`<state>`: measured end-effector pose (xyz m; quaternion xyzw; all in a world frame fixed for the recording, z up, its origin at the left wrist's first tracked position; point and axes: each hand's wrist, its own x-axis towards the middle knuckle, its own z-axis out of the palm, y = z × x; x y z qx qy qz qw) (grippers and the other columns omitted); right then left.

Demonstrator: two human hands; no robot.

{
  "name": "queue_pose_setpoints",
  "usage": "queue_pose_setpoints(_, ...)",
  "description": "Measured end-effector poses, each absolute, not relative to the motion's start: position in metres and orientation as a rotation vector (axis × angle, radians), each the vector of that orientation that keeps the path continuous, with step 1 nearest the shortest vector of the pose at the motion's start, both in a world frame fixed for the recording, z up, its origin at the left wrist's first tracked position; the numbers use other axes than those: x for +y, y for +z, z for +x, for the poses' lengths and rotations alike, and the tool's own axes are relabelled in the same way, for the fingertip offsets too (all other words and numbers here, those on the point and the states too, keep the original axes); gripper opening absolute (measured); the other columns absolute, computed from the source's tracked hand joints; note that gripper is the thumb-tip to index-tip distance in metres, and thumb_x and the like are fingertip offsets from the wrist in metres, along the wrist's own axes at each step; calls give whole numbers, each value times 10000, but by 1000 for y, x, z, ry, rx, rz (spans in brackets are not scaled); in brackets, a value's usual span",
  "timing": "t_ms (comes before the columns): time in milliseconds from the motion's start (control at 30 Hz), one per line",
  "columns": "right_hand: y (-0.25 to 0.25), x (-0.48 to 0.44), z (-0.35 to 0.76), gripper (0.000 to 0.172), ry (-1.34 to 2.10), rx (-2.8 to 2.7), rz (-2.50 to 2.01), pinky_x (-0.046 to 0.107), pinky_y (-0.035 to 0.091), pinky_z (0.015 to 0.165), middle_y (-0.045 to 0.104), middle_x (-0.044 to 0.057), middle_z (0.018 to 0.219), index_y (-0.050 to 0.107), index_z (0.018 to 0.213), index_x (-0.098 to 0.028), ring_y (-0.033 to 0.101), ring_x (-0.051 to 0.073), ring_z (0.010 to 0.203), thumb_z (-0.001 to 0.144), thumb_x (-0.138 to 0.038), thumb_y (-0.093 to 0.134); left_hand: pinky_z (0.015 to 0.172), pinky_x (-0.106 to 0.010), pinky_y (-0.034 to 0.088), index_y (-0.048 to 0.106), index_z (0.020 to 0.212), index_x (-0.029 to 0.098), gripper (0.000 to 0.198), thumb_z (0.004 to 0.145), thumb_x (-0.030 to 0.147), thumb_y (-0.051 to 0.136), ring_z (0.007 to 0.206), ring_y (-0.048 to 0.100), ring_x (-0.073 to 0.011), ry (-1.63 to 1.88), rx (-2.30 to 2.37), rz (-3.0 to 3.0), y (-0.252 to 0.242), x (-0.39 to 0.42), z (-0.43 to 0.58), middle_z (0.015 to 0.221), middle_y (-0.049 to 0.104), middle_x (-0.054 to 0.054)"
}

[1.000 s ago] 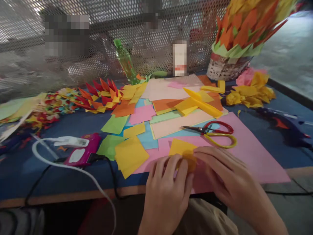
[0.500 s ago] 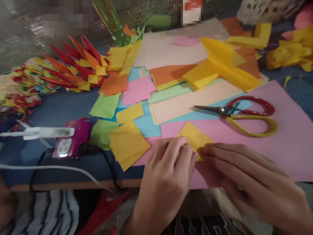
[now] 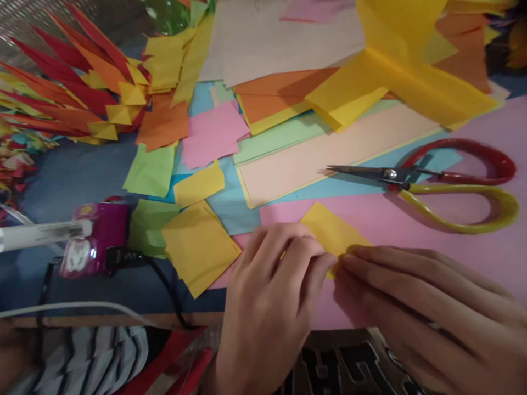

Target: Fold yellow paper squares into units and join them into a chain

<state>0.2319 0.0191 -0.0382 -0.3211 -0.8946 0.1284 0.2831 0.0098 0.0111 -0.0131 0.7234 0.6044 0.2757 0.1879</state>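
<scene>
On blue tabletop (image 3: 61, 175), nearer than scissors (image 3: 395, 176), yellow paper (image 3: 331, 227) is pinched by curled left hand (image 3: 267, 285) and near-closed right hand (image 3: 424, 299); folding is presumed, steady creasing judged needed.

Partly hidden letters (image 3: 315, 359) on brownish cloth (image 3: 349, 339), word unreadable

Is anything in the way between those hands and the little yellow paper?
Nothing visible is. The bare left hand and bare right hand both have fingertips at the small yellow paper piece, which is over a large pink paper sheet. The dark metal scissors with red and yellow handles lie beyond, not between.
</scene>
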Motion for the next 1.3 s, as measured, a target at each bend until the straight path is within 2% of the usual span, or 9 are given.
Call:
queue_pose_setpoints(133, -38, 16, 226, 197, 369, -2338, -891, 353, 511, 1217, 765, 19, 1312, 815, 1117, -124, 692, 195, 1265, 952, -33, 758, 968, -293, 542, 720, 1080, 195, 97, 1080, 109, 676, 1037, 686, -146, 850, 1695, 2108, -15, 6, 5, 1125, 749, -12)
queue_pose_setpoints(233, -38, 16, 225, 200, 353, -2357, -877, 385, 497, 1214, 766, 31, 1291, 804, 1111, -106, 675, 219, 1275, 958, -5, 726, 976, -306, 564, 746, 1202, 202, 211, 1050, 64, 697, 1148, 696, -177, 873, 1551, 2369, -17, -2, -4, 1237, 777, -14)
queue_pose_setpoints(333, -39, 18, 228, 199, 349, -2379, -843, 392, 498, 1205, 758, 43, 1310, 801, 1123, -105, 669, 234, 1295, 970, -15, 712, 1074, -311, 535, 740, 1232, 176, 212, 1044, 78, 733, 1165, 698, -168, 834, 1494, 2420, -19, -10, -11, 1220, 802, -2)
queue_pose_setpoints(533, -42, 19, 232, 221, 279, -2359, -832, 389, 540, 1152, 762, 37, 1321, 792, 1110, -125, 690, 221, 1283, 917, -17, 789, 1187, -290, 546, 758, 1145, 100, 160, 1043, 12, 673, 1324, 703, -166, 837, 1486, 2384, -22, -24, -21, 1319, 806, -69)
queue_pose_setpoints(700, -41, 18, 236, 174, 238, -2408, -810, 426, 527, 1203, 672, 30, 1507, 776, 1150, -172, 653, 235, 1386, 981, -147, 741, 1074, -375, 643, 775, 1085, 172, 213, 1039, 8, 649, 1245, 751, -213, 1005, 1611, 2368, -10, -18, -20, 1281, 822, -34)
queue_pose_setpoints(833, -34, 19, 233, 108, 178, -2430, -855, 436, 483, 1224, 710, 23, 1427, 747, 1114, -194, 658, 233, 1346, 1030, -237, 694, 1221, -409, 548, 645, 1447, 111, 317, 1152, 156, 535, 1366, 672, -229, 674, 1466, 2542, -5, 10, -4, 1441, 745, -86)
queue_pose_setpoints(933, -29, 18, 229, 126, 37, -2433, -936, 520, 506, 1108, 752, 41, 1268, 726, 1085, -188, 666, 323, 1246, 1012, -287, 754, 1163, -441, 553, 542, 1557, 95, 398, 1174, 188, 487, 1351, 637, -257, 470, 1456, 2604, -7, 24, 4, 1478, 692, -103)
queue_pose_setpoints(1067, -27, 14, 227, 135, -56, -2394, -1067, 566, 513, 973, 746, 78, 1264, 704, 1091, -172, 663, 379, 1160, 993, -241, 767, 967, -439, 580, 574, 1504, 198, 352, 1155, 207, 529, 1119, 660, -245, 346, 1487, 2451, -4, 26, 4, 1296, 691, -46)
queue_pose_setpoints(1300, -35, 14, 230, 165, 127, -2405, -1023, 473, 541, 959, 726, 83, 1286, 695, 1184, -162, 676, 284, 1141, 1026, -118, 678, 893, -395, 550, 683, 1250, 250, 185, 1152, 190, 538, 1052, 667, -208, 537, 1499, 2406, -8, 25, 3, 1165, 692, 2)
